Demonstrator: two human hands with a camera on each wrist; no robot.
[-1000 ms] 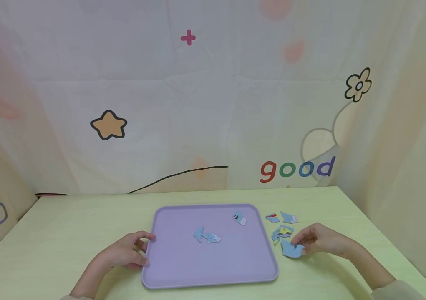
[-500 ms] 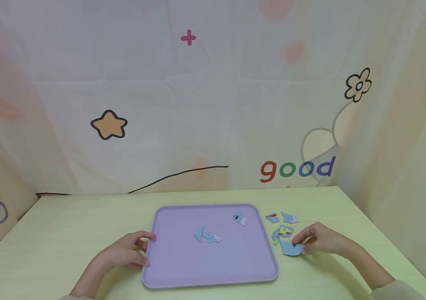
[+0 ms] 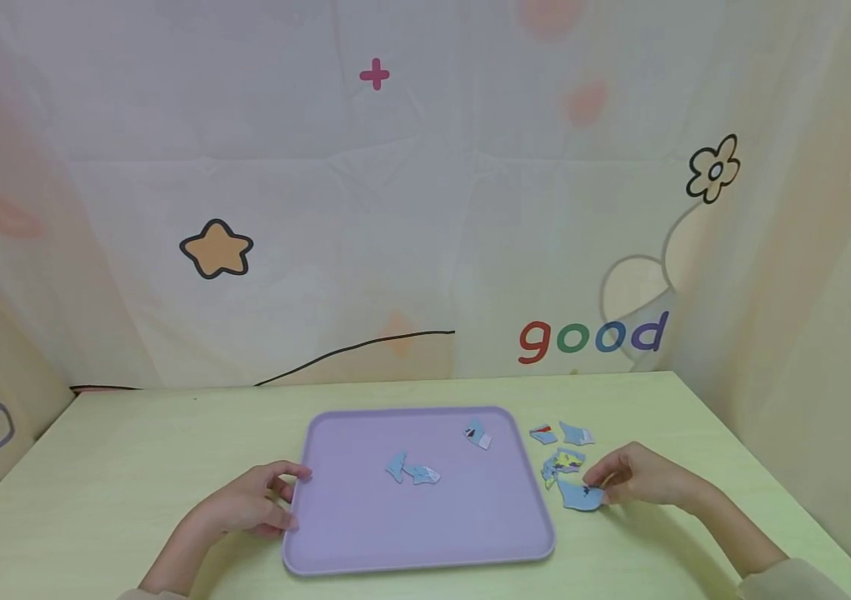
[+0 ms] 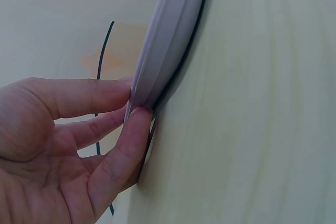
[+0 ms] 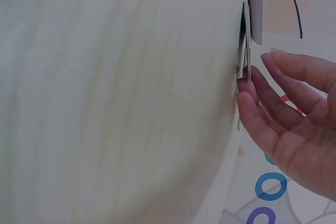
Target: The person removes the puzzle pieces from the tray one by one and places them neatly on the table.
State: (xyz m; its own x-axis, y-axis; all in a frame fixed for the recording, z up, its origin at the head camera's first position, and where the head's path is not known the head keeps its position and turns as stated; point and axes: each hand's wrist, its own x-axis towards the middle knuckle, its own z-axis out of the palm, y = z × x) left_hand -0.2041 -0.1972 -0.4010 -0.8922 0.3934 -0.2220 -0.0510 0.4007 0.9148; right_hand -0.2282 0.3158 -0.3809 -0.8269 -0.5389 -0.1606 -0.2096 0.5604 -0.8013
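Observation:
On the right side of the table, my right hand point(image 3: 638, 479) holds a light blue puzzle piece point(image 3: 578, 495) with a small dark mark. Fingertips and thumb are at the piece's right edge, low over the table. In the right wrist view the piece point(image 5: 245, 51) shows edge-on at the fingertips of the right hand point(image 5: 294, 108). A yellow and blue puzzle piece point(image 3: 568, 461) lies directly behind it. My left hand point(image 3: 252, 500) grips the left rim of a light purple tray point(image 3: 417, 533). The left wrist view shows the fingers of the left hand point(image 4: 79, 135) pinching the rim.
Two joined pale blue pieces point(image 3: 421, 474) lie mid-tray, with another piece point(image 3: 478, 434) near its back right corner. Beyond the tray's right edge are a red-marked piece point(image 3: 543, 434) and a blue-and-white piece point(image 3: 577, 434). A printed cloth point(image 3: 410, 208) hangs behind the table point(image 3: 170, 433).
The held puzzle piece has shifted slightly away from me and left, close against the yellow and blue one. My left hand keeps its hold on the tray rim.

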